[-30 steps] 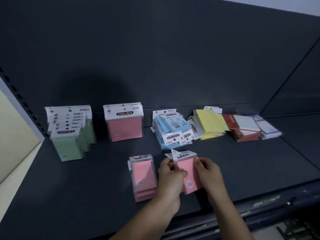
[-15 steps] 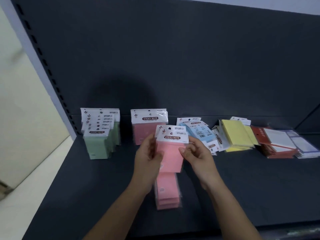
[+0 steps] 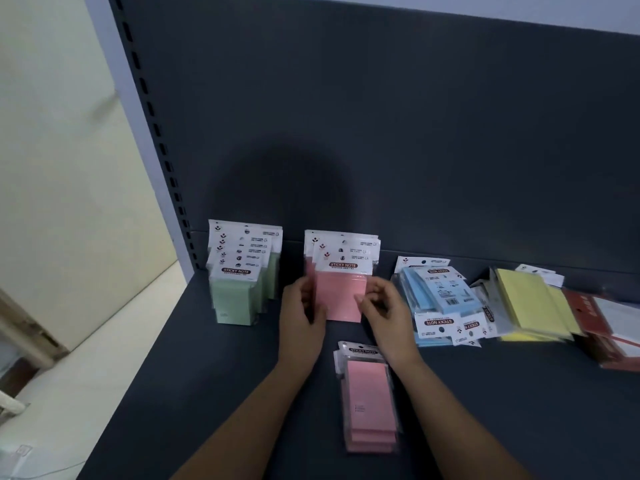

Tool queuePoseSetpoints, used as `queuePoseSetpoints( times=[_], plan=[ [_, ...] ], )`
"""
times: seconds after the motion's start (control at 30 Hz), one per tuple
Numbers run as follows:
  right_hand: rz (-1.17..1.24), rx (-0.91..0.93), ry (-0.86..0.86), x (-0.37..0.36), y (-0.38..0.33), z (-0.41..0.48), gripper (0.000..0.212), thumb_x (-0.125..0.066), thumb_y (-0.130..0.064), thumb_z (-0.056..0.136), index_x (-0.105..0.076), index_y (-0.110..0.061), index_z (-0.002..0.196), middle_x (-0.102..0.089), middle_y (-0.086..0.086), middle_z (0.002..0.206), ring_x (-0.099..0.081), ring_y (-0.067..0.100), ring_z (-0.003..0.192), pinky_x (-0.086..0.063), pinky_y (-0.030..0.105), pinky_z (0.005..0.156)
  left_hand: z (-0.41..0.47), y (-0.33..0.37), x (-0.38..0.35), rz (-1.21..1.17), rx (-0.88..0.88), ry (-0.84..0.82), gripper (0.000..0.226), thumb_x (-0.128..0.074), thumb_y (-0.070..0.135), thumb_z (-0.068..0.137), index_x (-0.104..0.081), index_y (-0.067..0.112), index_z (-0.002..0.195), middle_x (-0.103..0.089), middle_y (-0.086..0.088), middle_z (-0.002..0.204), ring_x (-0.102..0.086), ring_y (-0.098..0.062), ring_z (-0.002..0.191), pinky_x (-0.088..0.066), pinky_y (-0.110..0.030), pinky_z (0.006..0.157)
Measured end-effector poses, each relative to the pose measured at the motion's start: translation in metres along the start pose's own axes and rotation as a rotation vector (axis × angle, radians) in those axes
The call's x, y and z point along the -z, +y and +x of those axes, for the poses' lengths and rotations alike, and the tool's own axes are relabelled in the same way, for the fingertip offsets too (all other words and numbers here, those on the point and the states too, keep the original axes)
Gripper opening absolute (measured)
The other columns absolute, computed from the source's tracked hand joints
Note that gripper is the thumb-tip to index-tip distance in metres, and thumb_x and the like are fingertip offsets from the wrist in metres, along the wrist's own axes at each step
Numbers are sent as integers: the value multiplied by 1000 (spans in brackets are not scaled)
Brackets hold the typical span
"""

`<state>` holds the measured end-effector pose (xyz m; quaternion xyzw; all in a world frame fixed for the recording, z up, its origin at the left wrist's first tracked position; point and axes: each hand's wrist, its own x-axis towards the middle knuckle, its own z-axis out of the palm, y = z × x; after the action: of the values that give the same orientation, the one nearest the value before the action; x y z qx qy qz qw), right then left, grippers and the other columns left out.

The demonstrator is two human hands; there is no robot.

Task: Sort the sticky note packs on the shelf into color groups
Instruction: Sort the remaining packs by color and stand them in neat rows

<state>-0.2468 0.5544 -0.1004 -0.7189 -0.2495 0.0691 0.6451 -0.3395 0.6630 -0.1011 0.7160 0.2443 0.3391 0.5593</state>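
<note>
Both hands are at a pink pack (image 3: pixel 341 301) standing upright at the front of the pink row (image 3: pixel 341 241), which leans against the back of the shelf (image 3: pixel 207 393). The left hand (image 3: pixel 301 308) has its fingers curled round the pack's left edge. The right hand (image 3: pixel 382 306) has its fingertips curled at the right edge, though I cannot tell whether they pinch it or only touch it. The step looks like seating this pack squarely against the row. To do that well, the bottom edge should sit flat on the shelf and the printed header should line up with those behind. Letting go with one hand at a time would show any tipping before it happens. The wrap looks slick, so a pack left leaning forward may slide down. A flat pink pile (image 3: pixel 370 400) lies in front of the pink row, between the forearms, and probably goes up next. The green packs (image 3: pixel 235 292) stand in a tidy row just left of the pink row. To its right the blue packs (image 3: pixel 443 296) lie loosely heaped. The yellow packs (image 3: pixel 530 306) are further right, and the red packs (image 3: pixel 595 317) furthest.
</note>
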Motion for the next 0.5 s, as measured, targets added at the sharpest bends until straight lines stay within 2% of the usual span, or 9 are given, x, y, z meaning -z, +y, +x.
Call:
queuePoseSetpoints(
  times=[0.13, 0.27, 0.5],
  plan=[
    [-12, -31, -8, 0, 7, -2, 28, -64, -3, 85, -56, -20, 106, -57, 0, 89, -52, 8, 81, -46, 14, 78, 3, -8, -3, 110, -24, 38, 36, -63, 0, 83, -52, 9, 116, -56, -2, 108, -53, -9, 96, -38, -3, 81],
    [-37, -18, 0, 0, 7, -1, 28, -65, -4, 84, -57, -27, 98, -59, -2, 86, -53, 9, 79, -45, 12, 74, 6, -10, -4, 171, -44, 38, 32, -63, 2, 85, -53, 6, 115, -54, -4, 106, -53, -14, 96, -37, -11, 82],
    [-86, -25, -4, -1, 9, -1, 28, -66, -6, 83, -56, -31, 90, -57, -3, 79, -52, 9, 76, -47, 14, 74, 6, -10, -4, 211, -62, 64, 30, -59, 0, 86, -53, 3, 115, -52, -6, 107, -54, -19, 98, -45, -30, 89]
  ],
)
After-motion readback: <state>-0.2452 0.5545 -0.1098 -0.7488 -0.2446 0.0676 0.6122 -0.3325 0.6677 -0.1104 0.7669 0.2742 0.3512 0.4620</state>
